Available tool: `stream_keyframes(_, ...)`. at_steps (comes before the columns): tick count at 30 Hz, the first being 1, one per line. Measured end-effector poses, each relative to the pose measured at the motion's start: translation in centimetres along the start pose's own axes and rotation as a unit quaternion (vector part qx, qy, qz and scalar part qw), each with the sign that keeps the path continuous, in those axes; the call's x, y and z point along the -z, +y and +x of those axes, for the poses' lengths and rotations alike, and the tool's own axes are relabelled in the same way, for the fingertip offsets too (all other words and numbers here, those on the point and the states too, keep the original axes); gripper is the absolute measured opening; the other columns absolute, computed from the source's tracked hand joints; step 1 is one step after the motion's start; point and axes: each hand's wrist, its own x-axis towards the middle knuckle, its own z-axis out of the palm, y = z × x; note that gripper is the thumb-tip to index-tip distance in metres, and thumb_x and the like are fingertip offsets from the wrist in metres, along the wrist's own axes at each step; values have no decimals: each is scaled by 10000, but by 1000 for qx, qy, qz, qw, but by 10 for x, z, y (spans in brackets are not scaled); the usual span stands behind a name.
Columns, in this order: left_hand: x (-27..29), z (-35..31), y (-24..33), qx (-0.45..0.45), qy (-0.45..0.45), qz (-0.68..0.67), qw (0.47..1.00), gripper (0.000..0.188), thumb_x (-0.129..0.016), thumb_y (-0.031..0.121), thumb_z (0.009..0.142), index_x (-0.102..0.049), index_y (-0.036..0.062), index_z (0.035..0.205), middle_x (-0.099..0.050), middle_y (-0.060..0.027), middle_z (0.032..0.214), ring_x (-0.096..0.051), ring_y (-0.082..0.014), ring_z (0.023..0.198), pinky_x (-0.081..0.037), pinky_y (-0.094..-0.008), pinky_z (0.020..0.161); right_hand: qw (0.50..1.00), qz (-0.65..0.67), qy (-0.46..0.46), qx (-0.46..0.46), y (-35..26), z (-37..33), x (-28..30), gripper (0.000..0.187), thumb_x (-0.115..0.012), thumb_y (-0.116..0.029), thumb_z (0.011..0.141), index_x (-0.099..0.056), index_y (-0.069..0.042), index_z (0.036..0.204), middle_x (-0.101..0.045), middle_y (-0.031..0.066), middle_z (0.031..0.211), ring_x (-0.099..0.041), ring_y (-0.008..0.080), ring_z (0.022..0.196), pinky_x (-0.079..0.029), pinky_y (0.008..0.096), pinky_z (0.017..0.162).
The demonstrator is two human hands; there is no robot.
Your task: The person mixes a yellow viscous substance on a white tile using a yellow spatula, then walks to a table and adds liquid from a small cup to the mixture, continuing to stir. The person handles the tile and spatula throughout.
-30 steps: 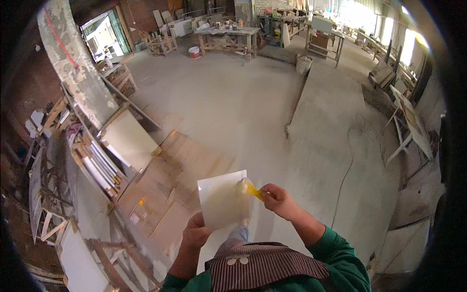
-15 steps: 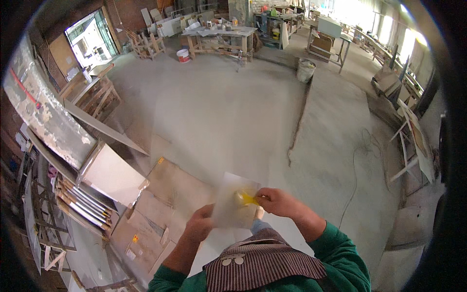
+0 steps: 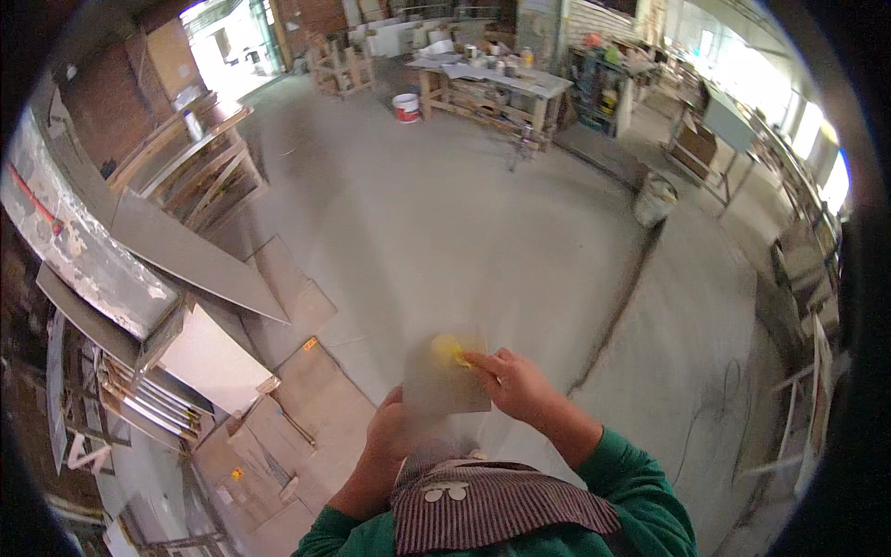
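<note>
At the lower centre of the frame, the left hand (image 3: 385, 432) grasps the left edge of a flat, rectangular grey panel (image 3: 441, 395). The right hand's (image 3: 520, 385) fingers pinch a small yellow hand tool (image 3: 459, 356) over the panel's upper part; blur hides the tool's exact shape. In the upper part of the frame, a red-and-white round bucket (image 3: 406, 109) stands near a wooden-legged workbench (image 3: 548, 89).

Yellow tool (image 3: 449, 348), greyish panel (image 3: 447, 394), green sleeves (image 3: 642, 483), striped brownish apron (image 3: 497, 512)
</note>
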Motion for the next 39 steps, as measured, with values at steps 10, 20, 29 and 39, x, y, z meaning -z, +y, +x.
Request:
stream_keyframes(10, 27, 232, 16, -75, 56, 3, 996, 561, -460, 149, 821, -392, -70, 1333, -550, -202, 1246, -584, -323, 1119, -518, -465, 928, 990, -115, -76, -6, 119, 186, 23, 326, -536, -201, 897, -584, -118, 1208, -597, 161, 728, -601, 348, 660, -491, 465, 592)
stream_keyframes(20, 50, 496, 67, -44, 0, -218, 975, 518, -427, 87, 840, -379, -85, 1326, -528, -217, 1265, -569, -363, 1123, -474, -499, 964, 980, -166, -90, 59, 216, 406, 62, 239, -509, -191, 875, -510, -26, 1049, -582, 119, 612, -604, 295, 520, -481, 430, 428)
stream_keyframes(29, 56, 724, 106, -99, 24, 44, 994, 454, -411, 78, 856, -432, -72, 1285, -549, -200, 1241, -573, -333, 1125, -483, -469, 959, 980, -111, -163, 32, 347, 608, 82, 253, -475, -246, 886, -603, -45, 801, -648, 191, 696, -646, 368, 634, -510, 492, 553)
stream_keyframes(39, 19, 943, 194, -17, 97, -98, 990, 493, -450, 40, 811, -421, -71, 1290, -551, -199, 1235, -572, -346, 1123, -499, -464, 950, 952, -31, -303, -4, 447, 837, 166, 359, -406, -335, 916, -628, -54, 905, -661, 208, 785, -645, 399, 757, -498, 515, 703)
